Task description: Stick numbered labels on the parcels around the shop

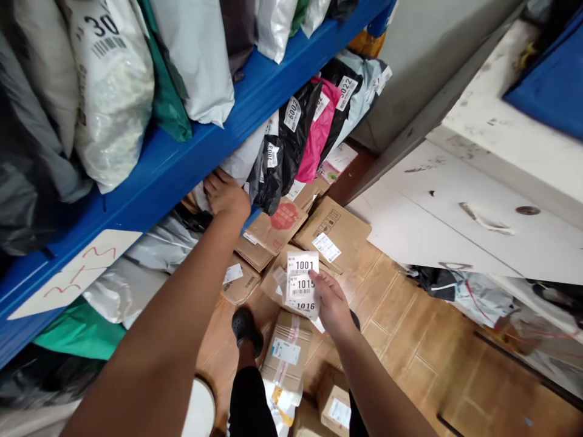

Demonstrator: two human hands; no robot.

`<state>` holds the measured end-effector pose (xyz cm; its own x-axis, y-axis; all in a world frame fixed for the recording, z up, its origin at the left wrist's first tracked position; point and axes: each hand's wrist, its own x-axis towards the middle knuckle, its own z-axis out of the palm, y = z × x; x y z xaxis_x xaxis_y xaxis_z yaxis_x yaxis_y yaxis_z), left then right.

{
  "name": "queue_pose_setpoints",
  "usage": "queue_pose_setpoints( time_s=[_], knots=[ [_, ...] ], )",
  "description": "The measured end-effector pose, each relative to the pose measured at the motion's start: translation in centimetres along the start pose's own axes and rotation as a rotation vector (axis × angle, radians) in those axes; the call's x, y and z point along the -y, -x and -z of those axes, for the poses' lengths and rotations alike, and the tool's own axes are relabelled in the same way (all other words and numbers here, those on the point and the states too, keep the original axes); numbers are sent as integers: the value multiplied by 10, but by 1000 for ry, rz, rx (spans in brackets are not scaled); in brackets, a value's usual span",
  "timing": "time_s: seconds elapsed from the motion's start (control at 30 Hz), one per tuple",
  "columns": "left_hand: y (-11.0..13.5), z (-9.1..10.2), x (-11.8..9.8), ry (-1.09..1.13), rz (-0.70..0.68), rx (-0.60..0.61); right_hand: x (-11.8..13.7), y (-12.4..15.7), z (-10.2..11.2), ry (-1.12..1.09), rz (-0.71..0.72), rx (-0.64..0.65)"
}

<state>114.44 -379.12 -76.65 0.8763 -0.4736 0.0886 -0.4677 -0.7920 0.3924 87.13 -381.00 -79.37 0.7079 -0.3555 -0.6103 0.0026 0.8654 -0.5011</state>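
Observation:
My left hand (225, 195) reaches into the lower level of the blue shelf. Its fingers are stretched out and rest against a pale plastic mailing bag (243, 152), their tips partly hidden among the parcels. Beside it stand black mailing bags (272, 176) with number labels and a pink mailing bag (316, 136). Lower down, my right hand (332, 300) is closed, pinching a few white label stickers (302, 282) printed 1001, 1015 and 1016.
The blue shelf (200, 152) carries a row of mailing bags on top, one marked 30 (113, 91). Cardboard boxes (334, 227) lie on the wooden floor (396, 321) around my feet. A white drawer cabinet (455, 200) stands at right. A white round object (199, 409) is at the bottom.

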Motion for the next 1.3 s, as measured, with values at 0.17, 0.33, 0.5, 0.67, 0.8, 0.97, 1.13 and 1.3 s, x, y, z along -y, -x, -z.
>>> queue_pose_setpoints(
  time_s=[0.17, 0.33, 0.5, 0.67, 0.8, 0.97, 1.13, 1.3],
  knots=[
    [113, 19, -41, 667, 62, 385, 9, 0, 1, 12, -3, 12],
    [180, 24, -39, 1147, 576, 565, 10, 3, -6, 143, 21, 71],
    [186, 23, -29, 1289, 788, 369, -6, 7, -21, 154, 166, -23],
    [193, 32, -23, 1360, 779, 334, -17, 11, -36, 135, 141, -138],
    [209, 44, -22, 1295, 678, 359, -19, 16, -51, 121, 167, -145],
    [226, 52, -26, 1033, 616, 291, -20, 21, -62, 140, 145, -134],
    [229, 51, -23, 1045, 620, 295, -6, 17, -67, 187, 204, -102],
    [224, 53, -18, 931, 536, 323, 5, 8, -73, 303, 107, 34]
  ],
)
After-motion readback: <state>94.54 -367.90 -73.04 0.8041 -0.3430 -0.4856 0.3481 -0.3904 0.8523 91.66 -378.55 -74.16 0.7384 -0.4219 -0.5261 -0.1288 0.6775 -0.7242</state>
